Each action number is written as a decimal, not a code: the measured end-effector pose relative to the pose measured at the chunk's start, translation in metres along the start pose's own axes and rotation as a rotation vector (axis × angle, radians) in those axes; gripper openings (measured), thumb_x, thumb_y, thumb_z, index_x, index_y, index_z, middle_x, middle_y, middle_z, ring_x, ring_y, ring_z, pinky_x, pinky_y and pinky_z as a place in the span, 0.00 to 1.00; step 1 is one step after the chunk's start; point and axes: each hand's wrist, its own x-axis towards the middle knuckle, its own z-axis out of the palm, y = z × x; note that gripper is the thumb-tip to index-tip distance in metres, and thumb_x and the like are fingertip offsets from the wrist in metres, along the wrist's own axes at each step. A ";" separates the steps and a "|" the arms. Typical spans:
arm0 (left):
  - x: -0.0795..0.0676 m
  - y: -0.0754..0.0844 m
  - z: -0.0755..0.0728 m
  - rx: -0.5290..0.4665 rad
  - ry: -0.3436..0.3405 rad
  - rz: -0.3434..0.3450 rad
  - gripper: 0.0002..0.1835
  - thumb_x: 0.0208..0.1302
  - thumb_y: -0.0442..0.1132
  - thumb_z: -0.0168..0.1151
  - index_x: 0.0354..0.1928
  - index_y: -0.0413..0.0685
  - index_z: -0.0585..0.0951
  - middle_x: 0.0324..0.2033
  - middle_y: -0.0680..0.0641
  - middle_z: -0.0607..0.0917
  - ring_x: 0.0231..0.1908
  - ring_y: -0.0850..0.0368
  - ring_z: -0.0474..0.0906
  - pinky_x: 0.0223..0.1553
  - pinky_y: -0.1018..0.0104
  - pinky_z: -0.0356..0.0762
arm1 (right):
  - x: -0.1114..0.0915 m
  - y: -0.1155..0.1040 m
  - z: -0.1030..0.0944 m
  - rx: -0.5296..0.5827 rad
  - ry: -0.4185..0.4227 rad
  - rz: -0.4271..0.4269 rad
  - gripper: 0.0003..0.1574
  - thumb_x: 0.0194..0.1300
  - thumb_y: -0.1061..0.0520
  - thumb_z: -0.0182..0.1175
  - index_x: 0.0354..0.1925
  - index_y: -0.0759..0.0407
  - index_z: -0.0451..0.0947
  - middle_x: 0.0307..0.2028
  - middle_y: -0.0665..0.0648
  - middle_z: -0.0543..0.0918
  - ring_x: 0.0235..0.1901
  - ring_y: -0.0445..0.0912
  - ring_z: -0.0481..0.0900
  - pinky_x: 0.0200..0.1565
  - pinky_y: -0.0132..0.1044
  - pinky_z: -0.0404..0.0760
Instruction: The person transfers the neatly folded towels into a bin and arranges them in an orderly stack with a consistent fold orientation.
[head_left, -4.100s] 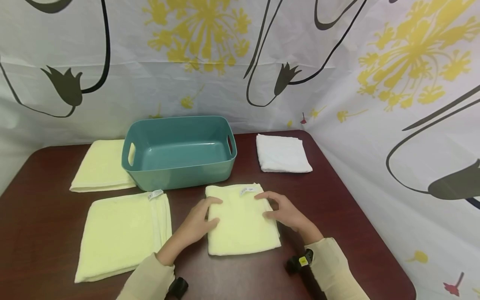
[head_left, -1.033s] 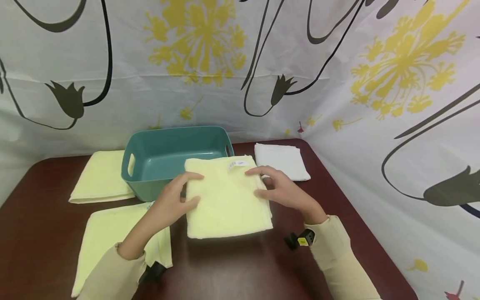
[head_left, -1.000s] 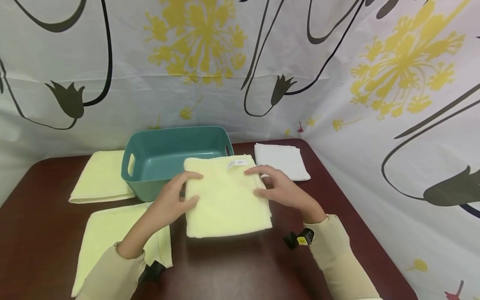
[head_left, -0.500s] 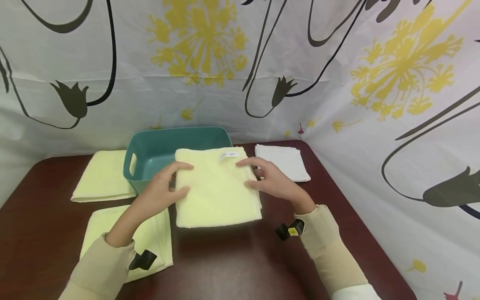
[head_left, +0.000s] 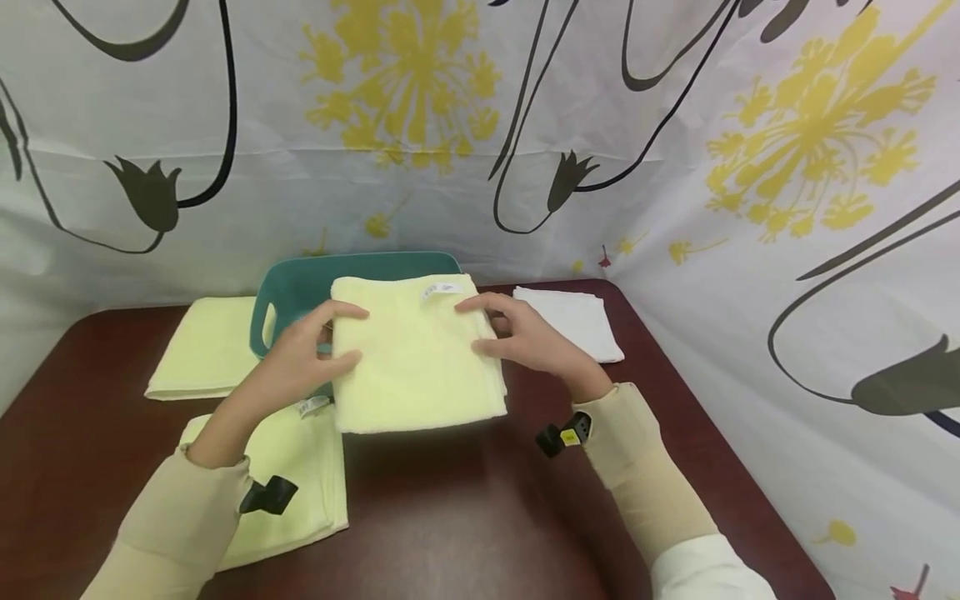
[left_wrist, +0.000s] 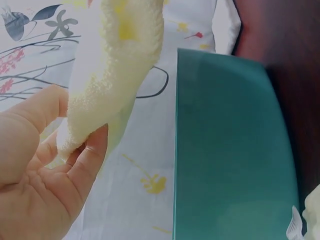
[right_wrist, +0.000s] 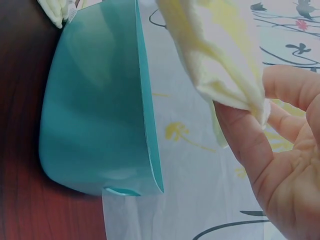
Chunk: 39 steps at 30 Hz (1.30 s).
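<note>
A folded pale yellow towel [head_left: 416,358] with a white tag on its upper edge is held in the air in front of the teal bin [head_left: 300,279], hiding much of it. My left hand [head_left: 303,354] pinches the towel's left side between thumb and fingers. On the opposite side, my right hand [head_left: 521,333] pinches the right edge the same way. Both wrist views show the towel [left_wrist: 107,75] gripped above the bin's rim level, apart from the bin [right_wrist: 95,110]. What the bin holds cannot be seen behind the towel.
Another folded yellow towel [head_left: 206,350] lies left of the bin. A second one [head_left: 300,483] lies nearer, partly under my left forearm. A folded white towel [head_left: 573,321] rests at the table's back right. Patterned curtain [head_left: 450,200] borders the dark red table [head_left: 450,517].
The yellow towel, first lying on the table between both hands, has been lifted. Over the last second it moved up and to the left, now covering more of the bin.
</note>
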 end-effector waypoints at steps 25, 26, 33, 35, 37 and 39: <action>0.008 -0.011 -0.035 0.063 0.034 0.012 0.24 0.60 0.32 0.60 0.58 0.41 0.68 0.49 0.40 0.69 0.38 0.50 0.72 0.33 0.67 0.73 | 0.040 -0.007 0.002 -0.025 -0.005 0.018 0.27 0.59 0.67 0.59 0.58 0.60 0.69 0.58 0.56 0.65 0.45 0.51 0.77 0.40 0.44 0.78; 0.008 -0.011 -0.036 0.076 0.037 0.013 0.24 0.60 0.32 0.60 0.58 0.41 0.68 0.49 0.41 0.69 0.37 0.51 0.71 0.33 0.67 0.72 | 0.042 -0.007 0.002 -0.025 -0.006 0.012 0.28 0.59 0.68 0.58 0.58 0.60 0.68 0.58 0.56 0.65 0.45 0.51 0.77 0.39 0.44 0.78; 0.010 -0.010 -0.043 0.125 0.048 0.011 0.24 0.61 0.35 0.60 0.59 0.43 0.68 0.48 0.43 0.69 0.34 0.52 0.64 0.34 0.63 0.64 | 0.052 -0.009 0.001 -0.013 -0.007 0.044 0.29 0.60 0.69 0.58 0.59 0.61 0.68 0.59 0.58 0.65 0.45 0.52 0.78 0.37 0.45 0.79; 0.011 -0.011 -0.044 0.123 0.047 0.009 0.24 0.61 0.35 0.60 0.59 0.42 0.68 0.50 0.42 0.69 0.37 0.52 0.66 0.36 0.61 0.66 | 0.054 -0.009 0.000 -0.020 -0.005 0.051 0.29 0.60 0.68 0.58 0.60 0.61 0.67 0.58 0.58 0.66 0.44 0.52 0.78 0.37 0.45 0.79; 0.012 -0.012 -0.045 0.114 0.045 0.004 0.24 0.61 0.34 0.59 0.59 0.41 0.68 0.52 0.40 0.69 0.39 0.50 0.69 0.40 0.58 0.66 | 0.056 -0.009 0.000 -0.022 -0.004 0.055 0.29 0.60 0.68 0.58 0.60 0.62 0.67 0.58 0.58 0.66 0.45 0.52 0.78 0.38 0.45 0.79; 0.013 -0.013 -0.046 0.113 0.045 -0.001 0.24 0.61 0.34 0.59 0.59 0.41 0.68 0.53 0.40 0.68 0.40 0.48 0.69 0.41 0.54 0.66 | 0.057 -0.010 0.000 -0.019 -0.006 0.061 0.29 0.60 0.68 0.59 0.60 0.61 0.67 0.59 0.58 0.66 0.45 0.52 0.78 0.38 0.45 0.79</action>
